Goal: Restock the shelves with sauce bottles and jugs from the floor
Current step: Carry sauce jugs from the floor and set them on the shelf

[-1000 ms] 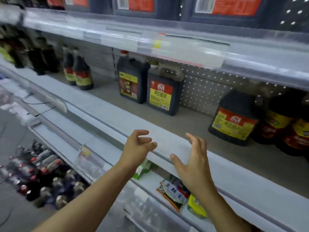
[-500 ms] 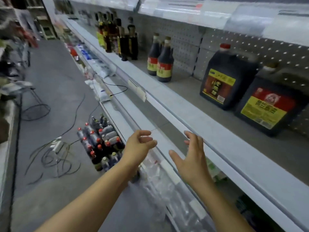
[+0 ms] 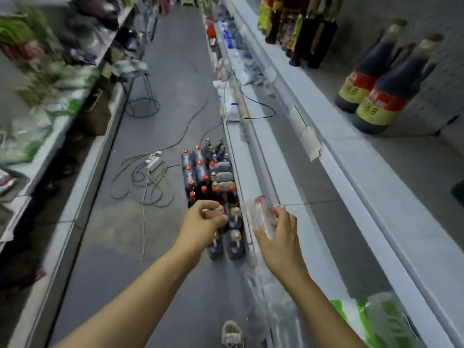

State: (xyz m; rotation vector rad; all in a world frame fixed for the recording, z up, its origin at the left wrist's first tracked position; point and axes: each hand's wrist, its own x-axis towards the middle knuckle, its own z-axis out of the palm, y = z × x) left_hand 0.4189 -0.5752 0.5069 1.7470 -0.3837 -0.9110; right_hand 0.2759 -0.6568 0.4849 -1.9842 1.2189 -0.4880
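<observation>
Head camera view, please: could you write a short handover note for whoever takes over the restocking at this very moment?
Left hand: empty, fingers loosely curled, above the near end of the floor stock.
Right hand: empty and open, in front of the lower shelf edge.
Floor stock: a cluster of red-capped bottles and jugs stands on the aisle floor against the shelf base.
Done: two labelled sauce bottles and a group of taller bottles stand on the upper shelf.
Left: the whole floor cluster; the near part of the shelf has room. Mind the loose cables on the floor.
</observation>
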